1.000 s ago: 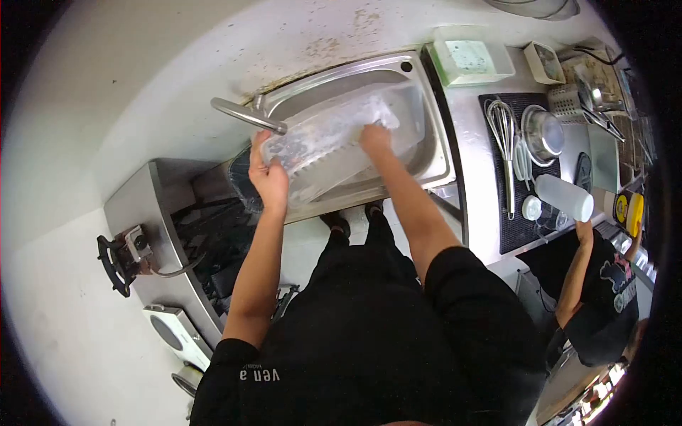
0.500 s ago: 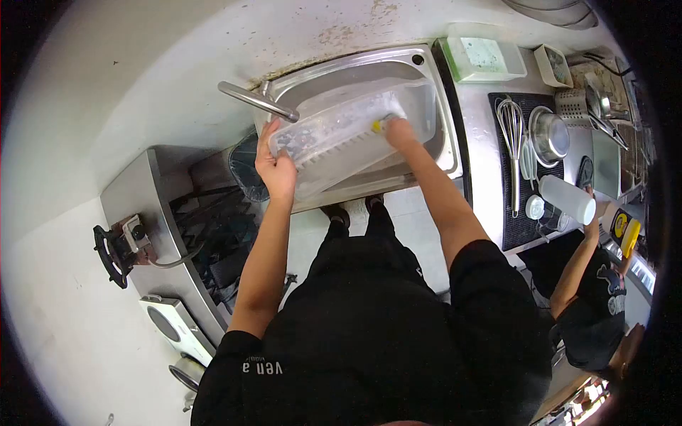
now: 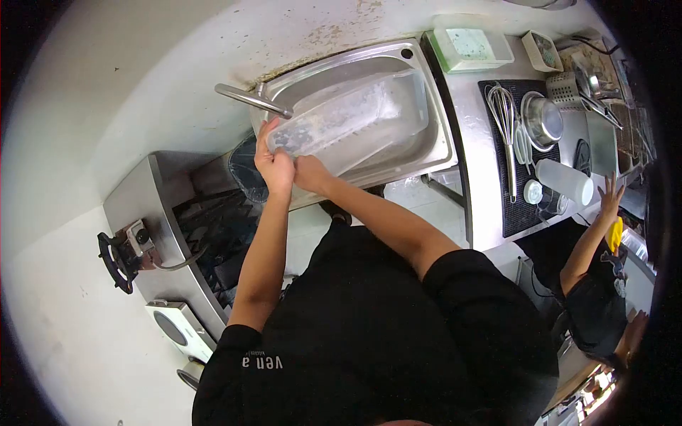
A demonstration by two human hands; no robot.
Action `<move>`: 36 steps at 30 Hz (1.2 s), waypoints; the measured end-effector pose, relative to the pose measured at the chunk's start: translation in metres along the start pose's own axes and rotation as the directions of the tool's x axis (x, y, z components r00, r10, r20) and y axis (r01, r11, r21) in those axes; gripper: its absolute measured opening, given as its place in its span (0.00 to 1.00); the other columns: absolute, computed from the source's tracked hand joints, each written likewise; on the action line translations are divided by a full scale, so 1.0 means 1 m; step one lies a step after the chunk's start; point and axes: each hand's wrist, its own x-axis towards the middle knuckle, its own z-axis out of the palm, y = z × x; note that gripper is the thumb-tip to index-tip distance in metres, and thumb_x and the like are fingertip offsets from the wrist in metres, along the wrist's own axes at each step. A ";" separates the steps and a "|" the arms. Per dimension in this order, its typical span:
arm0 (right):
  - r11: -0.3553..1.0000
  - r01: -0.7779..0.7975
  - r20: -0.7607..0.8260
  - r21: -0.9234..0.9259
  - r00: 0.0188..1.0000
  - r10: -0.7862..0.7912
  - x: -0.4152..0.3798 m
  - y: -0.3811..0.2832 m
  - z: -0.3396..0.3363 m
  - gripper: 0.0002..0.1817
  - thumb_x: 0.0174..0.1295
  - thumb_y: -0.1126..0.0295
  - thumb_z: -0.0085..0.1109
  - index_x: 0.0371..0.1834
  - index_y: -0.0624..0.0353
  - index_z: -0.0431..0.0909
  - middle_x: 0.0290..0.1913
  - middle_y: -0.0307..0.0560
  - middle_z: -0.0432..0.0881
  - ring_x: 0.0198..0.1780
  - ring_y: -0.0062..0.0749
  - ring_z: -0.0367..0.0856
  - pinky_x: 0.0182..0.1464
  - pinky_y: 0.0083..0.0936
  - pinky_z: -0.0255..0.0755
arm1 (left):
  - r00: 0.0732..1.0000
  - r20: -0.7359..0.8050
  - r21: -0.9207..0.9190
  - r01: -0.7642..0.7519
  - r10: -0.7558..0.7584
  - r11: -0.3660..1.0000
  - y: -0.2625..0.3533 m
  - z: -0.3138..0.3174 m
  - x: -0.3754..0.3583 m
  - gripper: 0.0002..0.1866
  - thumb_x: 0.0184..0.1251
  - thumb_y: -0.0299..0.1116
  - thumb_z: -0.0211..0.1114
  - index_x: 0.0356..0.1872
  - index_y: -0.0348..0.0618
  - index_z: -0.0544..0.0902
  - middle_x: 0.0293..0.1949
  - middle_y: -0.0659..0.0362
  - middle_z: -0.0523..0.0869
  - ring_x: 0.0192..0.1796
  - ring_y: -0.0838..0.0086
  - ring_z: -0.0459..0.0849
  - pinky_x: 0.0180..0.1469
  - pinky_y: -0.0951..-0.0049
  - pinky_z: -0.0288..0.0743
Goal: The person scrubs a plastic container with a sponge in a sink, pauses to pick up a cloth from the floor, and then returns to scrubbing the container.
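Observation:
A long translucent plastic tub (image 3: 355, 117) lies tilted in the steel sink (image 3: 437, 145), with wet streaks on its inside. My left hand (image 3: 273, 162) grips its left end, thumb over the rim. Close beside it, my right hand (image 3: 310, 174) is closed at the tub's near left corner. The tub and my left hand hide its fingertips; the yellow sponge seen in them a moment before is out of sight. The faucet (image 3: 254, 99) reaches over the left end of the tub.
Right of the sink, a counter holds a whisk (image 3: 506, 135), metal bowls (image 3: 543, 121) and a white plastic bottle (image 3: 565, 181) on a black mat (image 3: 511, 220). A green-and-clear container (image 3: 472, 53) stands behind. A co-worker's hand (image 3: 609, 199) is at right, a burner stand (image 3: 153, 192) at left.
My right hand has moved from the tub's right part to its left end, beside my left hand. The co-worker's hand has left the white bottle and is spread open.

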 end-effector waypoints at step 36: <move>0.705 0.130 0.273 -0.697 0.958 0.093 -0.080 0.100 -0.199 0.07 0.44 0.73 0.55 0.28 0.60 0.78 0.32 0.53 0.80 0.37 0.44 0.80 0.39 0.34 0.74 | 0.535 0.609 -0.440 0.842 -0.585 0.312 -0.023 -0.032 0.054 0.31 0.65 0.53 0.40 0.57 0.35 0.65 0.50 0.47 0.75 0.52 0.59 0.74 0.55 0.60 0.67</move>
